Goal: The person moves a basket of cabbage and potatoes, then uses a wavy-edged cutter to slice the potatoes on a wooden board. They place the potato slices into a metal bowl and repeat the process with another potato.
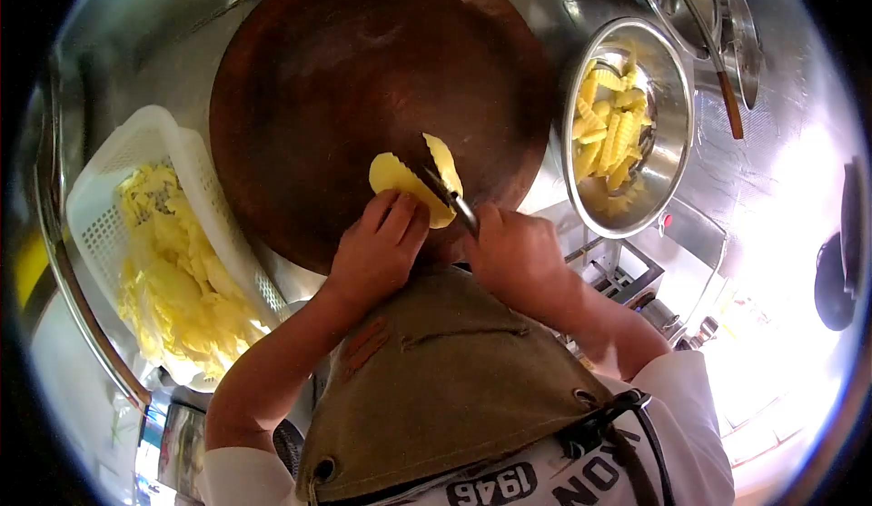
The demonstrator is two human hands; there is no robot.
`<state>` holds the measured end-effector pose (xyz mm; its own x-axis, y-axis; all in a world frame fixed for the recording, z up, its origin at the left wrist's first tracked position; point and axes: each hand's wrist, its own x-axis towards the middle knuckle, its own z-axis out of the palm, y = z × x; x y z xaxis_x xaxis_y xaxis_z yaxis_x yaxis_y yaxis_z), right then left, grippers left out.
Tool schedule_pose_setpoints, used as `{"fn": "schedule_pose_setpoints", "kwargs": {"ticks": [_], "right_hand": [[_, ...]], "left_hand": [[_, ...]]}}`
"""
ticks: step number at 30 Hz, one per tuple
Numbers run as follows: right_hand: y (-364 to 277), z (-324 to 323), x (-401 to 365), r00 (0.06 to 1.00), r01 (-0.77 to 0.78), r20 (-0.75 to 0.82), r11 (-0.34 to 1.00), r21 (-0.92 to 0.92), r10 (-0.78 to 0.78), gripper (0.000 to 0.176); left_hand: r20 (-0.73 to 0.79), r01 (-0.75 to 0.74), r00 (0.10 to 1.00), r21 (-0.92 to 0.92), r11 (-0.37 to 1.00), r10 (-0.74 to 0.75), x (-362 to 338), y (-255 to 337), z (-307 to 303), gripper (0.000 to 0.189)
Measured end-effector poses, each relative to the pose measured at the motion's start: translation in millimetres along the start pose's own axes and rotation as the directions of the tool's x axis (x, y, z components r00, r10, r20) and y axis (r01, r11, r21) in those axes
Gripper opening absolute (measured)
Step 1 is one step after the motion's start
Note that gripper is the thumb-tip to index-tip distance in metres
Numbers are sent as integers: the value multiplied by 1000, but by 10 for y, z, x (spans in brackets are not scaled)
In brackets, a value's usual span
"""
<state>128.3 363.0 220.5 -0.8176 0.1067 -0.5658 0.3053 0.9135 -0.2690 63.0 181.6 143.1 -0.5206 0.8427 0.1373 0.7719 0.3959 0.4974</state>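
Observation:
On the round dark-brown chopping board (363, 70) lies a peeled yellow potato (391, 173), held down by the bent fingertips of my left hand (380, 241). My right hand (520, 253) is closed round the handle of a knife (465, 213). Its dark blade stands at the potato's right side. A cut slice of potato (443, 161) with a ridged edge leans away just right of the blade. Both hands are near the board's front edge, close to my apron.
To the left is a white perforated plastic basket (173, 133) full of peeled yellow potatoes (168, 279). A steel bowl (677, 88) with ridged potato pieces (622, 133) stands on the right. Beyond it are strainers, one with a wooden handle (729, 106). A stove (618, 270) shows below the bowl.

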Motion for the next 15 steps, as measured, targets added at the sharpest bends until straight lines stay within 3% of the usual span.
{"fn": "schedule_pose_setpoints", "kwargs": {"ticks": [2, 5, 8, 11, 14, 15], "right_hand": [[-45, 42, -17, 998, 59, -35, 997, -40, -61, 23], [-130, -149, -6, 996, 49, 66, 996, 71, -54, 14], [-142, -103, -15, 996, 81, 29, 990, 116, -84, 14], [-142, -195, 16, 995, 54, 81, 995, 78, -60, 15], [-62, -242, 29, 978, -62, 200, 998, -20, 65, 25], [-14, -223, 28, 985, -45, 163, 999, -21, 48, 24]], "left_hand": [[22, 4, 1000, -11, 1000, -4, -12, -9, 12, 29], [21, 11, 1000, 20, 1000, -11, -34, 4, 38, 27], [19, 13, 1000, 4, 1000, -13, -15, 7, 10, 27], [34, 16, 999, 25, 1000, -17, 8, 18, -11, 27], [-1, -8, 1000, 45, 999, 8, -9, 18, 12, 27], [7, 1, 1000, 33, 999, -2, -11, 29, 8, 27]]}}
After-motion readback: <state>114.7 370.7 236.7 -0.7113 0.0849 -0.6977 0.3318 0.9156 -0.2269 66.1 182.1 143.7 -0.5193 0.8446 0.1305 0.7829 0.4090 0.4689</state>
